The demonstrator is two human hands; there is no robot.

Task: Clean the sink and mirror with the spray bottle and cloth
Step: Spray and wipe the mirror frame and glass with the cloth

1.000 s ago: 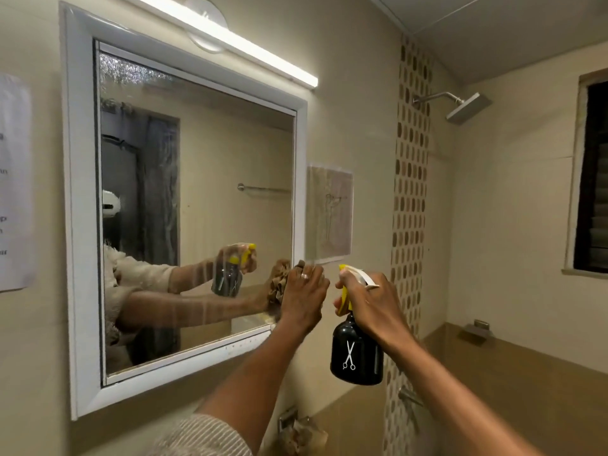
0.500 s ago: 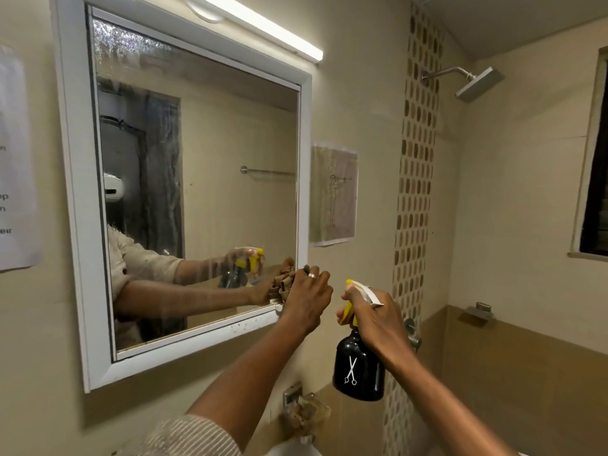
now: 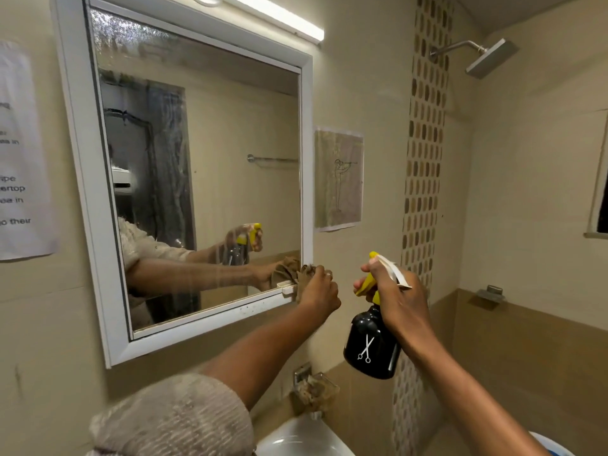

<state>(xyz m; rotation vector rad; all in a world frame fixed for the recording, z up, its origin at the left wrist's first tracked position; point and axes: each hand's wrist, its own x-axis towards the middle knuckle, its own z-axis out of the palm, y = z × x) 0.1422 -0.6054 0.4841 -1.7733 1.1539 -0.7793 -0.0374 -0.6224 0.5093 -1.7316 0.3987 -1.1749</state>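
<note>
Relative to the earlier frames, the left hand (image 3: 317, 289) is sitting lower and further right on the mirror (image 3: 204, 179), now at the bottom right corner of the glass where it was previously a little inside it; the view itself is tilting downward, so that the rim of the sink (image 3: 296, 437) is coming into sight at the bottom edge. The right hand (image 3: 399, 297) is holding much the same pose beside it.

The left hand is closing around a bunched brown cloth (image 3: 304, 273) and pressing it against the corner of the glass, just above a small white clip (image 3: 287, 288) on the white frame (image 3: 307, 166). The right hand is wrapping the neck of the black spray bottle (image 3: 371, 348), fingers curled about the yellow trigger (image 3: 363, 286); whether the trigger is being squeezed cannot be told. The bottle is hanging upright, clear of the wall and near the left hand without touching it.

The step in hand appears to be the wiping of the mirror, with the lower right corner being finished. Droplets and streaks are showing along the top and left of the glass, so the mirror looks only partly done. The next move probably calls for carrying the cloth up and across to those wet areas, keeping flat pressure on the glass and avoiding the frame lip. The sink, low in the view, is awaiting its turn. A soap holder (image 3: 312, 386) is sitting on the wall below the mirror.
</note>
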